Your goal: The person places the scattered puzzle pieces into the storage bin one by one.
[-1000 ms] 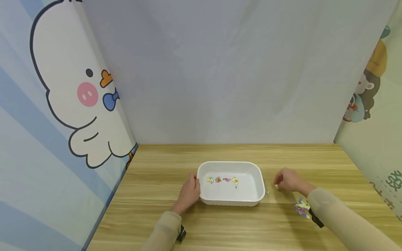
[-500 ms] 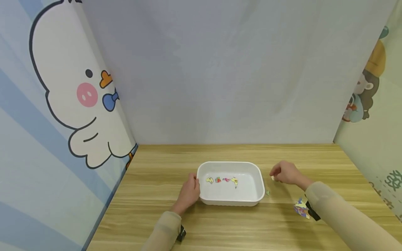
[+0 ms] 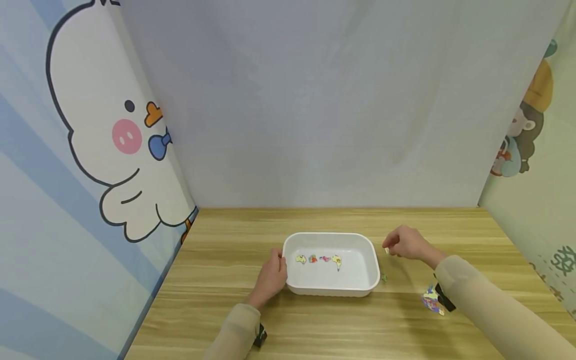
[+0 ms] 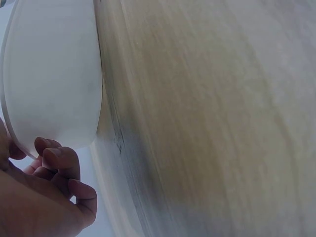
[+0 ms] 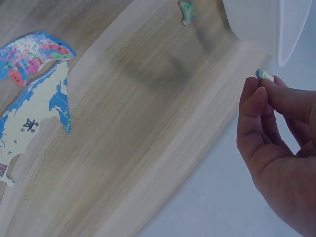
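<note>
White and glossy, a rounded rectangular tray [image 3: 330, 291] sits on a wood-grained bench [image 3: 315, 327], with four small, irregular, colourful flat pieces [image 3: 312, 258] in a row on its floor. The left hand [image 3: 272, 274] grips the tray's near-left rim between thumb and curled fingers. Beside the tray's right end, the right hand [image 3: 406, 242] pinches a tiny pale piece with a blue-green edge [image 5: 265, 75] between thumb and fingertip. One small green piece [image 3: 384, 277] lies just right of the tray; larger cream, blue and red cut-outs [image 3: 432, 300] lie near the right wrist.
</note>
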Demonstrator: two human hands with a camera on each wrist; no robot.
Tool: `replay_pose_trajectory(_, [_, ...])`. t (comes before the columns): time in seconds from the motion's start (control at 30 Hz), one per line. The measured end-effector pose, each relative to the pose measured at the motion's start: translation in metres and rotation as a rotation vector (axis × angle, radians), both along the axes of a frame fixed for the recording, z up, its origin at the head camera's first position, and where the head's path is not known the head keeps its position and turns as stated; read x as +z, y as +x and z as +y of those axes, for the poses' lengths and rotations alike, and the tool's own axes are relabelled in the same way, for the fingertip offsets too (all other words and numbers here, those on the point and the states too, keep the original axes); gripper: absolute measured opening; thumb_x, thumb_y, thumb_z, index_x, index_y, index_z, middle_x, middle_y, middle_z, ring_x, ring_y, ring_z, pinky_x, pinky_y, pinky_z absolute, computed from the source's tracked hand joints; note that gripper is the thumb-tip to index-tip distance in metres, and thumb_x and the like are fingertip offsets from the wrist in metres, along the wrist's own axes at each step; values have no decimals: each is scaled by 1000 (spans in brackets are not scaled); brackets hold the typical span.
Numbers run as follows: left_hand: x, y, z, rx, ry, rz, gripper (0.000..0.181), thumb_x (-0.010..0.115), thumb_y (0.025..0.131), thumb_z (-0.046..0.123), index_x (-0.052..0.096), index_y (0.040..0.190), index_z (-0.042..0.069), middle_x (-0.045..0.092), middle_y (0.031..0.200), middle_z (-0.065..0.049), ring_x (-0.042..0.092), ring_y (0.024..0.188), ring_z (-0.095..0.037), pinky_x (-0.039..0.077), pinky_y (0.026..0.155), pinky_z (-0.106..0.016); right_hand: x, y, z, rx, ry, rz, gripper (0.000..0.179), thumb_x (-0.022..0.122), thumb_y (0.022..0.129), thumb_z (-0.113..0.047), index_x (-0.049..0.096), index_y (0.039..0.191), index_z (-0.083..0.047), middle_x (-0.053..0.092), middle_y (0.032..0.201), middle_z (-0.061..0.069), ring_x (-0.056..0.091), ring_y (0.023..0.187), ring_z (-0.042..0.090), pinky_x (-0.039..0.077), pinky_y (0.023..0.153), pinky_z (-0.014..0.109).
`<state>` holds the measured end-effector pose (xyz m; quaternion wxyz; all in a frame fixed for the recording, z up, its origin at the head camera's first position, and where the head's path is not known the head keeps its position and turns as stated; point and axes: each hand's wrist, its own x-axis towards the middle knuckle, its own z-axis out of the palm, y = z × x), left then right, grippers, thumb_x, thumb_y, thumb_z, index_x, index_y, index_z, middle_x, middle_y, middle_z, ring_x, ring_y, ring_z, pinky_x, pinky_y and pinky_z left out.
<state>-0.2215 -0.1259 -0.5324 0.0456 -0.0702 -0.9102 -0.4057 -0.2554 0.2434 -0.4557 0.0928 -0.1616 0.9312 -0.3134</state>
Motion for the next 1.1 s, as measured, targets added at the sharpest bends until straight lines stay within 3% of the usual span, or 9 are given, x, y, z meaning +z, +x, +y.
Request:
replay_pose_trajectory(0.57, [2,1,0,1,7,1,16,42,99,8,47,110,-3,56,82,-12,54,71,-22,46,62,-38,14,-10,-24,3,-45,-1,12,66,78,4,71,89,3,65,74,5,59,61,19,48,54,30])
replay_pose_trajectory(1.1, [-1,1,-2,-9,12,25,15,42,99,8,47,109,-2,58,81,-12,55,68,-21,46,59,-35,12,-19,-65,24,-17,-45,6,67,81,5,68,87,3,62,75,5,59,64,19,51,58,30])
